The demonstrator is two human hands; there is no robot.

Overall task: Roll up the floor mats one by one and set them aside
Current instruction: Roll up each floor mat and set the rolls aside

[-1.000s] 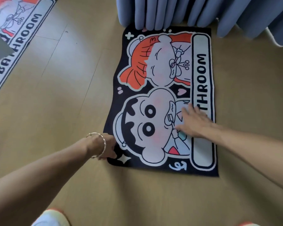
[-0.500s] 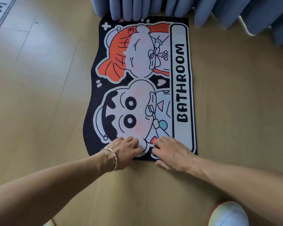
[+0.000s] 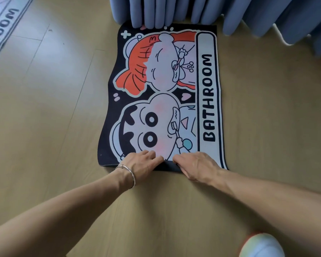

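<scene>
A black floor mat (image 3: 208, 86) with two cartoon faces and the word BATHROOM lies flat on the wooden floor in the middle of the head view, its far end touching the curtain. My left hand (image 3: 143, 164), a silver bangle on its wrist, and my right hand (image 3: 197, 166) sit side by side on the mat's near edge. The fingers of both hands curl over that edge and grip it. Between the hands a short strip of the dark underside shows, turned up over the print.
A second BATHROOM mat (image 3: 2, 28) lies at the top left corner, partly out of frame. Blue curtain folds (image 3: 193, 10) hang along the far side. A white shoe (image 3: 261, 245) shows at the bottom right. Bare wooden floor (image 3: 54, 117) surrounds the mat.
Both hands came off the mat's left side and middle and met at its near edge. That edge has since begun to turn up between them.
</scene>
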